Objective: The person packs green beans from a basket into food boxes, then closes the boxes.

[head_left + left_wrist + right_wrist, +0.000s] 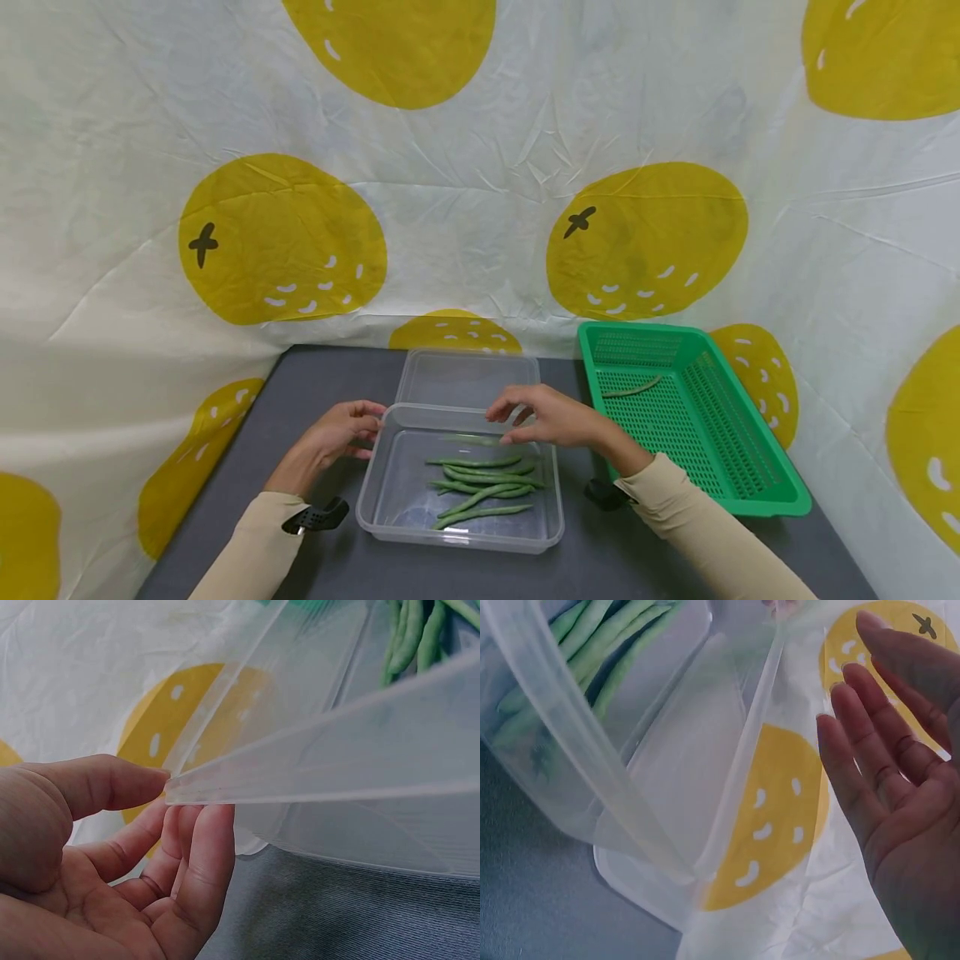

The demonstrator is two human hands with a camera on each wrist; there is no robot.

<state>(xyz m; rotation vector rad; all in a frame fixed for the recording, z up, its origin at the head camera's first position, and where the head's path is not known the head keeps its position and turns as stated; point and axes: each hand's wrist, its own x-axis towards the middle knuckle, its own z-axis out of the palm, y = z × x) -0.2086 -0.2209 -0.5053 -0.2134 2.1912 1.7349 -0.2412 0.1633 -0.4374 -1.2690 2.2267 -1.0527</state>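
A clear plastic container (390, 508) stands on the dark table with several green beans (480, 483) lying in its right half. At its far left corner my left hand (347, 433) pinches the rim; the left wrist view shows the thumb above and the fingertips (214, 825) below that corner. My right hand (543, 414) hovers over the far right part of the container, holding nothing. In the right wrist view its fingers (862, 742) are loosely extended, apart from the rim (592, 742).
Behind the container lies a flat clear lid (468, 375), partly hidden by it. To the right stands a green perforated basket (750, 492) with a single thin bean (633, 390) inside. A white cloth (465, 233) printed with yellow fruit hangs around the table (322, 375).
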